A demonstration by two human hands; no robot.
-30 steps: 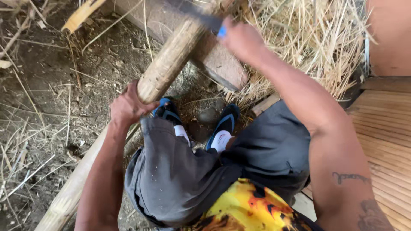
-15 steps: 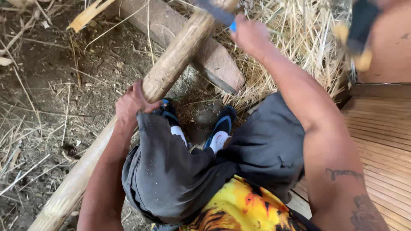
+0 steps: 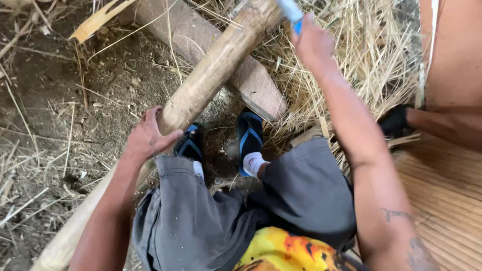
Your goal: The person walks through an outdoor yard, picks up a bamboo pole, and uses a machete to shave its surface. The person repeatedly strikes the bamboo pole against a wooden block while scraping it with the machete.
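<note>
**Head view: both hands on a long wooden pole over a straw-strewn dirt floor**

Head view gives me the dirt floor (image 3: 55, 115) first, dark and littered with dry stalks, and a thick heap of straw (image 3: 361, 65) spread across the upper right. A wooden floor of pale slats (image 3: 447, 200) fills the lower right corner.

Next in size I see the wooden pole (image 3: 211, 75), long, round and pale brown, running on a slant from the bottom left edge up to the top centre. Its upper part lies across a flat wooden plank (image 3: 251, 85) that rests on the ground beside the straw.

I am seated, grey trousers (image 3: 211, 221) bent at the knees, a yellow and orange shirt (image 3: 286, 251) at the bottom edge. My feet sit just below the pole in blue and black sandals (image 3: 249, 138) with white socks.

My left hand (image 3: 148, 135) is wrapped over the pole about midway along it, fingers closed on the wood. My right hand (image 3: 314, 42) is up by the pole's top end, fist closed around a blue-handled tool (image 3: 292, 12) whose working end runs out of frame.

A small dark object (image 3: 396, 121) lies at the edge of the slats, too unclear to identify.
</note>
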